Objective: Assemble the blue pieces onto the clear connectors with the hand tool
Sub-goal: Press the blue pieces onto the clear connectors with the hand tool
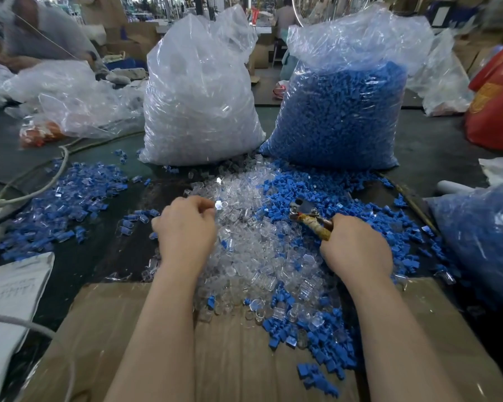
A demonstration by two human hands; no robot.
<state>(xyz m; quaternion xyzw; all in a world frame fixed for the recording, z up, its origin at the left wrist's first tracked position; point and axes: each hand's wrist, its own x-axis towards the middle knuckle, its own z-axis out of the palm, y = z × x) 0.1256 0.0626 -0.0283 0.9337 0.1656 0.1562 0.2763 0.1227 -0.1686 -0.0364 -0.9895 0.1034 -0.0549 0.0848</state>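
At the far side of the dark work table (pixel 436 140) we see two tall clear plastic sacks standing side by side and nearly touching: the left sack (pixel 198 91) is stuffed with small clear plastic connectors, and the right sack (pixel 343 111) is filled most of the way with small blue plastic pieces. Spilled in front of them, a loose heap of clear connectors (pixel 253 227) lies in the middle, with a heap of blue pieces (pixel 369 204) just beside it on the right, the two mixing where they meet and running down onto a flat sheet of brown cardboard (pixel 122 329). Our left hand (pixel 186 230) hovers over the clear heap, its fingers curled and pinching a single clear connector (pixel 219 205) at the fingertips. Our right hand (pixel 357 248) grips the tape-wrapped handles of a metal plier-like hand tool (pixel 305 213), fingers wrapped round them, its head over the edge of the blue heap; we cannot tell whether the head holds a piece. Off to the left lies a spread of blue-and-clear joined parts (pixel 61 198). Near the right edge another clear bag (pixel 476 233) holds more blue pieces.
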